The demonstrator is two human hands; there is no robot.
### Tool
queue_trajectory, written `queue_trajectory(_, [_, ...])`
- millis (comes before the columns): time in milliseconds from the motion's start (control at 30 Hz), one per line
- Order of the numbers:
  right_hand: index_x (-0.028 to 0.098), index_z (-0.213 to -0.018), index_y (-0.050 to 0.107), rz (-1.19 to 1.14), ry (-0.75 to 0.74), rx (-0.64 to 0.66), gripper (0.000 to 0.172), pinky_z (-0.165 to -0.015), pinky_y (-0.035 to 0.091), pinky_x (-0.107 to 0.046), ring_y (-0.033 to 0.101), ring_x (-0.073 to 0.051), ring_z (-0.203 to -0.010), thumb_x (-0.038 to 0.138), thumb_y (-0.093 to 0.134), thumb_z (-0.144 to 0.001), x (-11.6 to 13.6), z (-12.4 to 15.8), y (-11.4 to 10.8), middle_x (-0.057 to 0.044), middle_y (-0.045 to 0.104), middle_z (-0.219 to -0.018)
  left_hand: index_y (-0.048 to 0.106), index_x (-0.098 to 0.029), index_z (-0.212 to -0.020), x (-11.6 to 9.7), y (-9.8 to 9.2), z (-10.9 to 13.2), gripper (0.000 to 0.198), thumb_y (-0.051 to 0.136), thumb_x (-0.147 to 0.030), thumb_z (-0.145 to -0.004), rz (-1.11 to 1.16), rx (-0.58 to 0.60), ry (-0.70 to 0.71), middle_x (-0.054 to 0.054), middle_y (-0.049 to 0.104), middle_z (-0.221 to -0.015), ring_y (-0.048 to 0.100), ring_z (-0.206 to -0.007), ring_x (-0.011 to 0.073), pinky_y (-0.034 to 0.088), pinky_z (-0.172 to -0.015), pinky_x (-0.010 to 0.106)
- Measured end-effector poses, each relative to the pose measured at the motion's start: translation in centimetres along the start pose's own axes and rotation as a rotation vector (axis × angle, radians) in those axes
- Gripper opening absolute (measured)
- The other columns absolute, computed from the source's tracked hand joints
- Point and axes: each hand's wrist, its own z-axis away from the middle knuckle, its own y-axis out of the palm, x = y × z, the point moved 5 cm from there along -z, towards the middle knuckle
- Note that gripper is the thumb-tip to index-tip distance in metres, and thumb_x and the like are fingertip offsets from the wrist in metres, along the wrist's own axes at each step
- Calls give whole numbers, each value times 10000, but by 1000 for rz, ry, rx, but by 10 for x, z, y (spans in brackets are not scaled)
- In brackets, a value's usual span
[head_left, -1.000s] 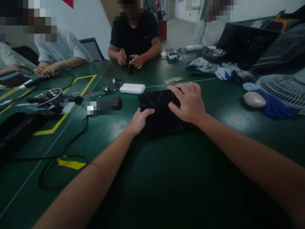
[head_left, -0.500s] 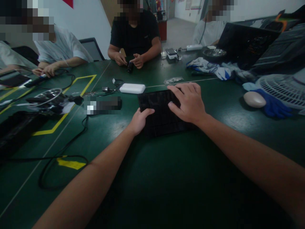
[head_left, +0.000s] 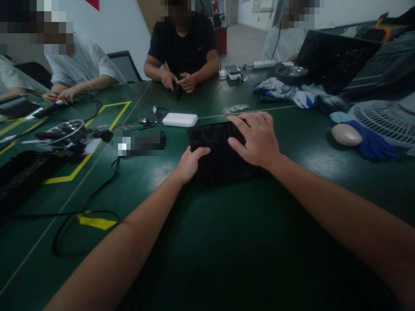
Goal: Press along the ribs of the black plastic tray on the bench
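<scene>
A flat, black, rectangular object (head_left: 215, 162) with faint panels or seams lies on the green table in front of me; it is too dark to tell its kind. My left hand (head_left: 190, 164) grips its left edge, the thumb on top and the other fingers hidden beneath. Over its far right part rests my right hand (head_left: 256, 140), palm down, with thumb and index finger apart on the surface. The other fingers reach toward the far edge, and this hand covers the object's right side.
Beyond the object lie a white power bank (head_left: 180, 120) and a clear plastic wrapper (head_left: 236, 108). A black cable (head_left: 87, 203) loops at left. To the right are a beige, egg-shaped mouse-like item (head_left: 346, 135), a blue glove (head_left: 374, 142) and a fan (head_left: 382, 121). Other people sit around the table.
My hands and the black object stay in place. Across the table, a person's hand has moved closer to the small black item there.
</scene>
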Motion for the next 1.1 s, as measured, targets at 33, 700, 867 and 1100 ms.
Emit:
queue_trajectory(33, [226, -1426, 517, 0, 2, 3, 556, -1085, 272, -520, 489, -318, -1200, 521, 423, -964, 0, 0, 0, -107, 605, -1286, 665, -174, -1048, 0, 0, 0, 462, 716, -414, -657, 2, -2, -2, 111, 752, -1098, 688, -1084, 367, 553, -973, 523])
queue_trajectory(700, [222, -1433, 507, -4, 7, 18, 565, -1096, 274, -532, 485, -325, -1214, 474, 458, -930, 1, 0, -2, -110, 597, -1298, 678, -182, -1034, 1, -1, -1, 439, 715, -407, -658, -5, -8, 5, 109, 758, -1081, 692, -1083, 369, 556, -975, 524])
queue_trajectory(867, [228, -1435, 503, 2, 8, 18, 566, -1097, 275, -532, 482, -324, -1215, 471, 464, -926, 1, 0, -1, -106, 593, -1305, 675, -173, -1056, 1, -1, -1, 461, 697, -415, -664, -27, -7, 7, 117, 754, -1099, 692, -1078, 372, 567, -951, 529])
queue_trajectory(1100, [229, -1431, 510, -9, 13, 22, 562, -1091, 285, -551, 490, -336, -1212, 469, 452, -927, 1, 0, -2, -110, 604, -1295, 690, -181, -1032, 0, 1, -1, 437, 711, -404, -657, 9, 0, 9, 89, 759, -1023, 704, -1026, 359, 551, -980, 542])
